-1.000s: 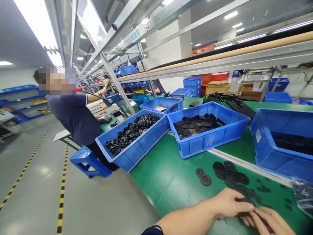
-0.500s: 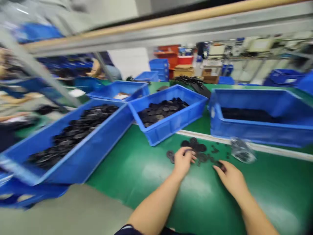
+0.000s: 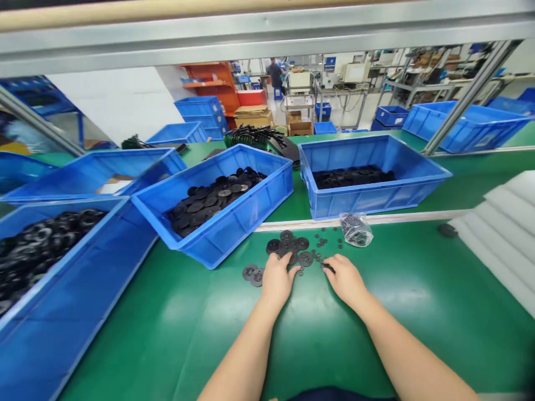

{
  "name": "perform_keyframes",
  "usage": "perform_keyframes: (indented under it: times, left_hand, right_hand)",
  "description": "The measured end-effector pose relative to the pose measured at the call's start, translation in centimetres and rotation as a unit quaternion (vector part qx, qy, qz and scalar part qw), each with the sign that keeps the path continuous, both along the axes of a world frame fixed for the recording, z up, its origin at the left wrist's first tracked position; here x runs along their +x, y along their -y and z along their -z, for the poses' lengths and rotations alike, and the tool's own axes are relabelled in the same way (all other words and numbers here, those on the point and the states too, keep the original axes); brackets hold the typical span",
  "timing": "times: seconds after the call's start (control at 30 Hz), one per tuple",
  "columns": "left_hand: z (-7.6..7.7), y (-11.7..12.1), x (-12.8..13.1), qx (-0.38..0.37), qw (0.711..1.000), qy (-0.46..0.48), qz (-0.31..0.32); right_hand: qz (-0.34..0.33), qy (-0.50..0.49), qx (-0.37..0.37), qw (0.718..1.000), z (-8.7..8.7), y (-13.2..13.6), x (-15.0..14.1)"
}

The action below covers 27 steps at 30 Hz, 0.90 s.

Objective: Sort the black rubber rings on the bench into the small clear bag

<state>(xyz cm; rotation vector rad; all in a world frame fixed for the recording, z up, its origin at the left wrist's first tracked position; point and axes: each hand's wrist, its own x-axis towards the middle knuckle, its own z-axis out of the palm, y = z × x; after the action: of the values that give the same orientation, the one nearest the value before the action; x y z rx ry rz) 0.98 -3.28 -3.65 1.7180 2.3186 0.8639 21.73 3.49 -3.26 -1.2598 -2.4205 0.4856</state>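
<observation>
My left hand (image 3: 277, 277) reaches onto a loose cluster of flat black discs (image 3: 301, 244). Its thumb is apart from the fingers, and the fingertips touch a disc. To the left of that hand lie two overlapping black discs with holed centres (image 3: 256, 277). My right hand (image 3: 346, 280) is closed in a pinch on a dark piece (image 3: 328, 268), mostly hidden by the fingers, just above the table. Small black rings (image 3: 321, 242) are scattered between the hands and beyond them. A clear plastic bag of small dark parts (image 3: 356, 229) lies past my right hand.
Blue bins of black parts stand behind and left: one of discs (image 3: 254, 209), one of rings (image 3: 96, 278), another (image 3: 376, 197) at back right. White foam sheets (image 3: 501, 223) lie at right on the green table (image 3: 200, 340). A metal rail (image 3: 267, 42) crosses overhead.
The view has swung right and down onto the table. My hands, together a second ago, have separated. My left hand has gone to the discs; my right holds a dark piece near the small rings.
</observation>
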Motion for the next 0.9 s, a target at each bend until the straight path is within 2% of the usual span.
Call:
perform_keyframes:
  times: [0.17, 0.3, 0.43, 0.57, 0.63, 0.67, 0.7, 0.77, 0.83, 0.9]
  left_hand:
    - [-0.5, 0.0, 0.0, -0.055, 0.998, -0.023, -0.009]
    - [-0.3, -0.2, -0.4, -0.048, 0.998, -0.008, -0.031]
    - [-0.1, -0.6, -1.0, 0.059, 0.996, 0.060, -0.022]
    - [-0.7, -0.8, -1.5, 0.182, 0.964, 0.190, -0.045]
    - [-1.1, -0.7, -1.4, 0.176, 0.932, 0.307, -0.076]
    - [-1.4, -0.7, -1.2, 0.164, 0.904, 0.387, -0.084]
    - [-1.7, -0.6, -1.0, 0.147, 0.865, 0.473, -0.085]
    - [-2.3, -0.6, -0.5, 0.111, 0.768, 0.626, -0.076]
    - [-2.8, -0.6, -0.1, 0.082, 0.691, 0.715, -0.075]
    - [-3.2, -0.7, 0.2, 0.058, 0.659, 0.746, -0.076]
  right_hand:
    - [-0.036, -0.012, 0.039, 0.999, 1.0, 0.5, -0.5]
    - [-0.036, -0.015, 0.030, 0.999, 1.0, 0.4, -0.7]
    - [-0.012, -0.020, 0.022, 0.999, 0.3, 0.6, -0.9]
    - [0.006, -0.020, 0.012, 1.000, -0.1, 0.8, -1.3]
    - [0.007, -0.021, 0.009, 1.000, -0.1, 0.9, -1.3]
    - [0.009, -0.021, 0.010, 1.000, -0.1, 0.9, -1.4]
    - [0.011, -0.022, 0.012, 1.000, -0.1, 0.9, -1.4]
    - [0.016, -0.023, 0.014, 1.000, -0.1, 1.0, -1.4]
    - [0.020, -0.021, 0.015, 0.999, -0.1, 1.0, -1.5]
    - [0.022, -0.018, 0.016, 0.999, 0.0, 1.0, -1.5]
